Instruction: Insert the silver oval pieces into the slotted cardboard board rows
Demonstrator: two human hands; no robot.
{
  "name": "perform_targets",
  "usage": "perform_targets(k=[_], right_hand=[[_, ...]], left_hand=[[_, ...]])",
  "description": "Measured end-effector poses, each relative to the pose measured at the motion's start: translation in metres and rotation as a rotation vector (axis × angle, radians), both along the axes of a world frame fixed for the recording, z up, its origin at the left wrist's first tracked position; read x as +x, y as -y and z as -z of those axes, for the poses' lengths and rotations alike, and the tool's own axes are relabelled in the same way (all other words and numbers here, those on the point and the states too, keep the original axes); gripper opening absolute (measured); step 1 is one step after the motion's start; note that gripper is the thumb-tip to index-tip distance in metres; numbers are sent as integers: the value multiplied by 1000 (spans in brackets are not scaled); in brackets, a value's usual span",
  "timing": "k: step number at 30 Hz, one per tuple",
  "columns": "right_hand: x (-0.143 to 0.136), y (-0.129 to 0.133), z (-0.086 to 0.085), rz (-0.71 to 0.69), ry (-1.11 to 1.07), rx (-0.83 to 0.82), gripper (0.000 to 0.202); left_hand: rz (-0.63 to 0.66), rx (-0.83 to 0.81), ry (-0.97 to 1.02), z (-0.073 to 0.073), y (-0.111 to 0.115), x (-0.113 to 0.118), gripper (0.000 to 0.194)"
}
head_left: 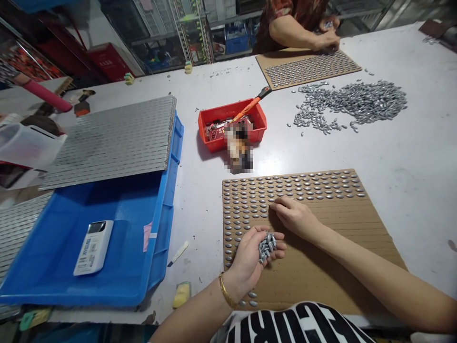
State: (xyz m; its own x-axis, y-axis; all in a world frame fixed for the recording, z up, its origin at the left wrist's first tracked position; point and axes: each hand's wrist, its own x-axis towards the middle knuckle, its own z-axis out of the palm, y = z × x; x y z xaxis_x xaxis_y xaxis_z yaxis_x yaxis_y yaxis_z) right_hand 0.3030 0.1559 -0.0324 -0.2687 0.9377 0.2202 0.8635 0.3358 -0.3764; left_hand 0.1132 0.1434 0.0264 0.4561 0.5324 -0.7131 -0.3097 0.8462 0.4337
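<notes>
My left hand is turned palm up over the left part of a brown board, cupping a small heap of silver oval pieces. Rows of the same silver pieces lie along the board's upper and left parts. My right hand rests on the board at the end of a row, thumb and forefinger pinched together; what is between the fingertips is too small to make out. A gold bracelet circles my left wrist.
Beyond the board stand a red tray with an orange-handled tool and a loose pile of silver pieces. On the left, a blue crate holds a white calculator. A person's hands work at another board.
</notes>
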Motion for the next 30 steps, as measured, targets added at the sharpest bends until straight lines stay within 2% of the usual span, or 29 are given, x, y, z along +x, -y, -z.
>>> perform_targets(k=[3, 7, 11, 14, 18, 22, 30], right_hand=[[1, 1, -8, 23, -146, -26, 25], [3, 14, -24, 84, -470, -84, 19], [-1, 34, -38, 127, -715, -284, 16], [-7, 43, -43, 105, -829, -411, 18], [-13, 45, -44, 124, -944, -433, 17], [-14, 44, -44, 89, -906, -367, 17], [-9, 55, -30, 24, -569, -124, 24]], left_hand=[[7, 15, 4, 0, 0, 0, 16], [6, 68, -30, 2, 0, 1, 26], [-15, 50, -64, 2, -2, 6, 31], [-17, 60, -61, 0, -2, 10, 28], [-42, 72, -89, 1, 1, 15, 20], [-25, 87, -137, 2, 5, 18, 22], [-14, 85, -53, -2, 8, 21, 19]])
